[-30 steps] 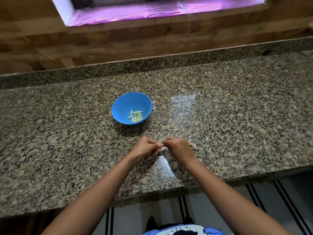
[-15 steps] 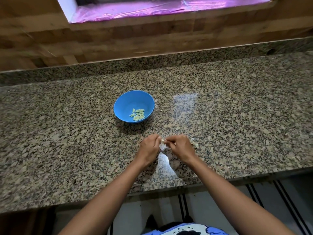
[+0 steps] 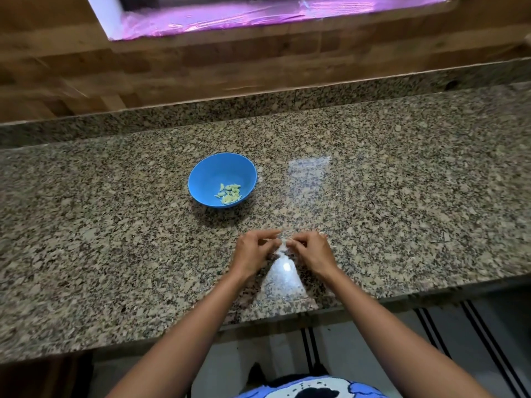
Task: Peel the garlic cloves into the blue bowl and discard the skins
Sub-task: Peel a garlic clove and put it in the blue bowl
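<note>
- Both of our hands are low over the granite surface, close to its near edge and right of the middle.
- Left hand and right hand meet fingertip to fingertip, fingers curled in. Between them we pinch a small pale clove.
- It's honestly tiny in the shot. We can't tell how much skin is on it, or which fingers are doing the gripping.
- The bowl sits upright on the surface, up and to the left of our hands, well apart from them.
- In the bowl there's a little heap of peeled cloves, pale yellow-green, bunched on the side nearest us.
- There are a few pale flecks on the stone just by the right hand. They could be skins, but they're too small to call.
- Behind the surface is a low granite lip, then a wooden wall with a window glowing purple-pink at the top.
- Below the surface edge we see pale floor with dark stripes and a bit of blue shirt.
</note>
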The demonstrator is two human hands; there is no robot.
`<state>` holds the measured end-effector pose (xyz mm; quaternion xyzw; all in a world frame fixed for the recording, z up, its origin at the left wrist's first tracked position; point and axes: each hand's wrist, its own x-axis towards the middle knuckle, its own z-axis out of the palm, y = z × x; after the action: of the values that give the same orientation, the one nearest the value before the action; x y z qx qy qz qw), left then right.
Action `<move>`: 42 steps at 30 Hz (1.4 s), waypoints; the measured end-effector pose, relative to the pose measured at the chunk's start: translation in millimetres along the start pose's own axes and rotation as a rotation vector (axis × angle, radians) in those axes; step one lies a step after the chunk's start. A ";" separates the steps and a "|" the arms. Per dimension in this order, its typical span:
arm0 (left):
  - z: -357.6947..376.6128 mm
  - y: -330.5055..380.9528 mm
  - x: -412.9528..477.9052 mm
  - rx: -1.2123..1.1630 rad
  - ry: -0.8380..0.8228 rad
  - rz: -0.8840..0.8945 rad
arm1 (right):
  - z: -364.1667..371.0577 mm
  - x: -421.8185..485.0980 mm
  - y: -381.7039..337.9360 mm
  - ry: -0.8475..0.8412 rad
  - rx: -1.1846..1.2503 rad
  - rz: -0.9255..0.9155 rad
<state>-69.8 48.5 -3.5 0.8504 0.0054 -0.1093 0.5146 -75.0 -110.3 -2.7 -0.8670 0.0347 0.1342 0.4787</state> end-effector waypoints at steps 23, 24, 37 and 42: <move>0.6 5.8 -0.9 -0.645 0.071 -0.199 | -1.1 -3.6 -14.5 -0.188 0.863 0.391; -0.1 5.6 -1.8 -0.628 0.070 -0.177 | -1.3 -4.3 -15.3 -0.191 0.838 0.384; -18.6 -15.7 2.7 -0.350 0.242 -0.122 | -7.1 -8.0 -8.4 -0.014 0.694 0.403; -17.1 -31.5 -2.4 0.299 0.303 0.094 | -11.6 -15.9 -6.0 0.087 0.646 0.380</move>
<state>-72.9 78.6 -22.9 0.9233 0.0268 0.0445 0.3806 -86.8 -117.9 12.3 -0.6543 0.2558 0.1655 0.6922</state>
